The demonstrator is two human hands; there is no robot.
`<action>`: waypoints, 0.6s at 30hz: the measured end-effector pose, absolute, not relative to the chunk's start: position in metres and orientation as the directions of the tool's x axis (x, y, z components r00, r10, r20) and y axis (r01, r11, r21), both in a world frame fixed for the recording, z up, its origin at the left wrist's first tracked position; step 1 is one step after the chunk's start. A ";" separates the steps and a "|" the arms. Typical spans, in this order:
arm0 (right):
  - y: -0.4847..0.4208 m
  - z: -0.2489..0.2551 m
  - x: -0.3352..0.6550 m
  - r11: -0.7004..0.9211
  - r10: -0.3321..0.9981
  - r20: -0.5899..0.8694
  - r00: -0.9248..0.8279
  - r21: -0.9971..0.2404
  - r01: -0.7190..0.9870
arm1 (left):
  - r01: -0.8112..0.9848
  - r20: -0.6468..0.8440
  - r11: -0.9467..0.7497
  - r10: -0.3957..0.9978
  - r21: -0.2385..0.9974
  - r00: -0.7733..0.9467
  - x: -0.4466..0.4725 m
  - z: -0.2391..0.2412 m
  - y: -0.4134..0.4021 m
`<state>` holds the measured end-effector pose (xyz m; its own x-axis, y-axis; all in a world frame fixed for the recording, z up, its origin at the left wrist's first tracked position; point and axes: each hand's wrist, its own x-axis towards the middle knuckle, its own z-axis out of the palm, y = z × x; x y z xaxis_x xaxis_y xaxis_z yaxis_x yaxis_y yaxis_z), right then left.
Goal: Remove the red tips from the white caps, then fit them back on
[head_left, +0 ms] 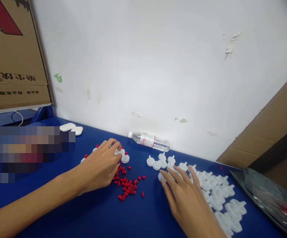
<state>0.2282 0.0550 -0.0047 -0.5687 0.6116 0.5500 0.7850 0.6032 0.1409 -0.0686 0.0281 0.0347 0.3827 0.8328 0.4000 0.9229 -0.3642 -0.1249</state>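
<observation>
My left hand [101, 165] is above the left part of the blue table, its fingers curled downward among white spout caps with red tips [125, 158]. Whatever its fingertips hold, if anything, is hidden. Beside and below it lies a loose pile of small red tube-shaped caps [128, 185]. Toward the right, my right hand [185, 191] reaches over bare white spout caps [216, 190], fingers stretched and spread. Its fingertips are at a white cap [161, 177], and I cannot tell whether they press on it.
Against the white wall [143, 66] lies a clear water bottle [153, 141]. Two white rounded objects [71, 128] rest at the back left, behind a blurred-out patch. Cardboard boxes [14, 59] [264, 132] flank the table [96, 218]. A clear plastic bag [269, 198] sits at the right edge.
</observation>
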 end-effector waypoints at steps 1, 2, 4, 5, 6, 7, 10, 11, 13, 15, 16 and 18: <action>0.054 -0.004 0.228 0.623 0.601 0.535 -0.593 0.150 0.767 | 0.918 0.389 -0.374 0.832 -0.133 0.395 -0.068 0.034 0.027; 0.054 -0.002 0.227 0.643 0.588 0.520 -0.619 0.165 0.748 | 0.915 0.372 -0.376 0.836 -0.146 0.402 -0.068 0.034 0.025; 0.052 0.001 0.226 0.666 0.565 0.500 -0.656 0.192 0.720 | 0.912 0.337 -0.369 0.848 -0.177 0.409 -0.068 0.032 0.024; 0.052 0.001 0.226 0.670 0.559 0.495 -0.665 0.202 0.714 | 0.910 0.322 -0.367 0.852 -0.195 0.412 -0.068 0.031 0.023; 0.052 0.000 0.225 0.669 0.557 0.497 -0.666 0.207 0.714 | 0.905 0.308 -0.367 0.854 -0.213 0.419 -0.068 0.030 0.024; 0.052 -0.001 0.226 0.665 0.557 0.503 -0.661 0.208 0.718 | 0.900 0.295 -0.370 0.855 -0.229 0.427 -0.068 0.029 0.024; 0.055 -0.012 0.226 0.664 0.535 0.541 -0.649 0.206 0.719 | 0.883 0.263 -0.383 0.853 -0.270 0.451 -0.069 0.027 0.026; 0.055 -0.015 0.226 0.668 0.523 0.558 -0.644 0.200 0.717 | 0.880 0.259 -0.383 0.853 -0.281 0.453 -0.068 0.028 0.027; 0.057 -0.021 0.226 0.682 0.507 0.584 -0.634 0.178 0.709 | 0.876 0.263 -0.372 0.852 -0.307 0.453 -0.067 0.030 0.027; 0.058 -0.022 0.226 0.693 0.511 0.581 -0.634 0.158 0.703 | 0.878 0.280 -0.348 0.852 -0.329 0.443 -0.066 0.034 0.027; 0.058 -0.022 0.226 0.699 0.513 0.570 -0.642 0.157 0.698 | 0.881 0.293 -0.335 0.851 -0.335 0.435 -0.065 0.035 0.027; 0.059 -0.021 0.226 0.708 0.517 0.543 -0.662 0.164 0.687 | 0.887 0.316 -0.319 0.849 -0.334 0.424 -0.063 0.038 0.027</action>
<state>0.2258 0.0585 -0.0207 -0.6620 0.5168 0.5429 0.6870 0.7079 0.1639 -0.0632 0.0268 0.0380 0.4236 0.8491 0.3157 0.8873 -0.3186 -0.3336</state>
